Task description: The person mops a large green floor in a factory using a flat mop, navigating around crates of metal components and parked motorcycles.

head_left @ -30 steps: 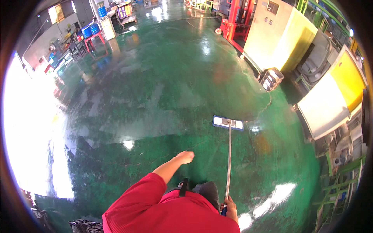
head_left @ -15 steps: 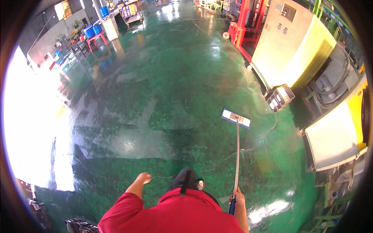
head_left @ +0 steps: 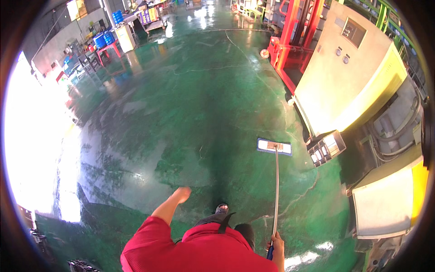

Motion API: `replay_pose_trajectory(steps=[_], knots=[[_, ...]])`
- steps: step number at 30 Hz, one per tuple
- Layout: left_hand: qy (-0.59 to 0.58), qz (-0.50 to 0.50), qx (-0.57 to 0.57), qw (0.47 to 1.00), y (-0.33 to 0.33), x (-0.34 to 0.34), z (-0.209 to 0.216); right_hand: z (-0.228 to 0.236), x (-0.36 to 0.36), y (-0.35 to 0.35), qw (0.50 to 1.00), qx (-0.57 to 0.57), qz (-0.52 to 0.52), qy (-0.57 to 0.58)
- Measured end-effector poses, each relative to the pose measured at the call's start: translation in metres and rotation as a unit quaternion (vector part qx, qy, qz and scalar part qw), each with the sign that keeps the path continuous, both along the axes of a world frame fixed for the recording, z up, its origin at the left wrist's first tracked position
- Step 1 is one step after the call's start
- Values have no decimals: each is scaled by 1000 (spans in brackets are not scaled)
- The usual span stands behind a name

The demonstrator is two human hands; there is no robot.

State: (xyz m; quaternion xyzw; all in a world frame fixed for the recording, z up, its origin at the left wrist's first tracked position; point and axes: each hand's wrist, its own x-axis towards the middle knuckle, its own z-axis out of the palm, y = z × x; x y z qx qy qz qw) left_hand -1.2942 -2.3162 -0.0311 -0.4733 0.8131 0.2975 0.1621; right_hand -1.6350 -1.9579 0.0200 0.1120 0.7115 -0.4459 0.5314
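Observation:
A flat mop (head_left: 274, 146) with a white and blue-edged rectangular head lies on the green floor ahead of me to the right. Its long metal pole (head_left: 277, 190) runs back toward my body, ending in a dark blue grip. My right hand (head_left: 277, 247) is wrapped round the pole just above and at that grip. Out in front of my body on the left, my left hand (head_left: 182, 195) hangs in the air, curled in a loose fist, with nothing seen in it. Its separate fingers are hard to make out.
Right of the mop head stands a slotted crate (head_left: 327, 148) against a large cream cabinet (head_left: 346, 68). Beyond are a red lifting machine (head_left: 290, 50) and green frames. A pale yellow-sided machine (head_left: 385, 199) flanks the right. Far left, blue containers (head_left: 104, 39) sit on a red stool.
I have moved forward, so the cabinet and crate are closer. The mop head has turned a little and sits nearer the crate. My left hand has swung forward and right; my right hand keeps its hold.

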Motion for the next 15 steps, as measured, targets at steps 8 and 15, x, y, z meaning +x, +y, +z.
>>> replay_pose_trajectory(steps=[8, 15], knots=[[310, 1, -65, 948, -150, -276, 116, 15, -75, -68, 995, -2, 89, 51], [132, 24, 27, 991, -120, -209, -19, 20, -161, -165, 997, 34, 26, 67]])
